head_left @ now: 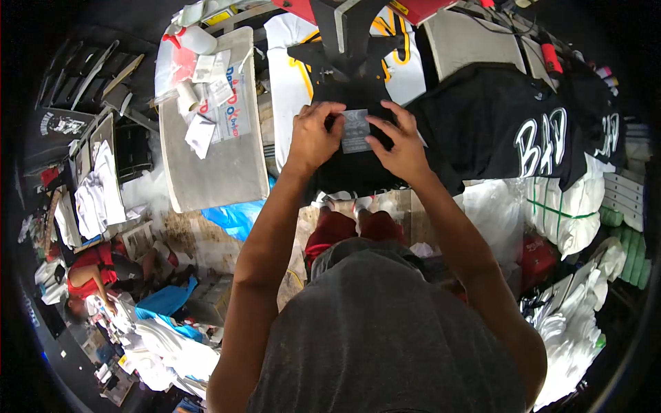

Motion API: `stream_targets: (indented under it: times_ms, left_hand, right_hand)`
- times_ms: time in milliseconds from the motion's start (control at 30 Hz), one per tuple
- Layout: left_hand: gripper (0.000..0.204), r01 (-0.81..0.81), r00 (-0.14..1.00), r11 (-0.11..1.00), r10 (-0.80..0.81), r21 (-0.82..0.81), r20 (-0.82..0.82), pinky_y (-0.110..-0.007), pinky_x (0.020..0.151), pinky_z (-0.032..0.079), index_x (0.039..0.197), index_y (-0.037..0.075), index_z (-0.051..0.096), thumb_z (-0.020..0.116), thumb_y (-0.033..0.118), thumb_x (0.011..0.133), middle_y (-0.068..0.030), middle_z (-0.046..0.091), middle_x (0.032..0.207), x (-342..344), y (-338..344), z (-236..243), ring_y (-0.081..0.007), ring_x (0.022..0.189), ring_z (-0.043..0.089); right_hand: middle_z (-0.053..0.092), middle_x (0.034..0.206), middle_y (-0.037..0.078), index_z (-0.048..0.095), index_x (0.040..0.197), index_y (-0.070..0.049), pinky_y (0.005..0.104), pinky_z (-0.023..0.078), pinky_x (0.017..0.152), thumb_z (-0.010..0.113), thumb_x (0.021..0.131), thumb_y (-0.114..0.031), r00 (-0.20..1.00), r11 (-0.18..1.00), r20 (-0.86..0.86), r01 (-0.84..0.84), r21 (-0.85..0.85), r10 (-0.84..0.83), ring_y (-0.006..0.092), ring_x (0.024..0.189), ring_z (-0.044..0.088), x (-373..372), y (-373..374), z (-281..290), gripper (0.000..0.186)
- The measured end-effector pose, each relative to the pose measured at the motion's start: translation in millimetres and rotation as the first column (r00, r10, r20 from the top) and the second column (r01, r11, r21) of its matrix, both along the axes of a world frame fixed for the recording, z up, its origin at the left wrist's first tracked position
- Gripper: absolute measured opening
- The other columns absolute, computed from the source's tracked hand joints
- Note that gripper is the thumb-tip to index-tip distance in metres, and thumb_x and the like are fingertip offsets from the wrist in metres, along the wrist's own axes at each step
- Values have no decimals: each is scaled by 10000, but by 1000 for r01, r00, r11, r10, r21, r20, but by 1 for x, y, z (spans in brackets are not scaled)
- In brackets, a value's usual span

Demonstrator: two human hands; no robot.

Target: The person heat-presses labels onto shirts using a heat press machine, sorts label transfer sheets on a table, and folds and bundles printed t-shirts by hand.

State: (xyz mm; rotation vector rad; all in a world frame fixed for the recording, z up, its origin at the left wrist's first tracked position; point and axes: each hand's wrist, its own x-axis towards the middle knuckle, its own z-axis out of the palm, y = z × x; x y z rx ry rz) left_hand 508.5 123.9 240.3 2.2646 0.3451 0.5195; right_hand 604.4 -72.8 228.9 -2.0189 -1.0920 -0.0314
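Note:
A small translucent transfer film (355,131) with pale print lies on a black garment (351,171) in front of me. At the film's left edge is my left hand (317,135), its fingers curled and its thumb and forefinger close together on that edge. My right hand (401,144) is at the opposite edge, thumb and fingers spread, the fingertips touching or just beside the film. Right behind both hands stands the dark arm of a heat press (342,41). Under it, a white garment with black and yellow trim (286,72) shows on either side.
On the left, a grey board (220,175) bears papers and a white spray bottle with a red nozzle (196,40). Black shirts with white lettering (496,131) lie to the right. A wrapped white bundle (564,213) stands below them. Another person (93,275) sits at the far left.

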Motion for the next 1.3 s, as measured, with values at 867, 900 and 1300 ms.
stream_targets:
  times_ms: [867, 900, 1300]
  left_hand:
    - [355, -74, 997, 992, 70, 106, 45, -436, 1039, 465, 1170, 85, 688, 701, 45, 818, -173, 509, 1360, -30, -25, -20, -375, 1257, 531]
    - [351, -77, 996, 994, 74, 80, 42, -436, 1039, 464, 1169, 84, 690, 698, 46, 820, -173, 509, 1361, -30, -25, -20, -375, 1255, 532]
    - [370, -89, 994, 994, 85, 59, 63, -434, 1032, 469, 1144, 107, 713, 735, 73, 776, -186, 519, 1349, -31, -23, -28, -381, 1242, 532]
  right_hand:
    - [448, 1445, 117, 701, 1214, -168, 439, 419, 1069, 800, 795, -174, 996, 995, -69, -58, 75, 63, 327, 1326, 437, 8, 4, -37, 430]
    - [443, 1447, 118, 701, 1213, -170, 439, 418, 1072, 799, 796, -175, 994, 996, -87, -55, 67, 61, 327, 1332, 432, 8, 5, -37, 429]
    - [451, 1445, 120, 699, 1221, -182, 441, 413, 1087, 799, 797, -187, 996, 995, -64, -51, 83, 56, 333, 1340, 434, 9, 5, -43, 435]
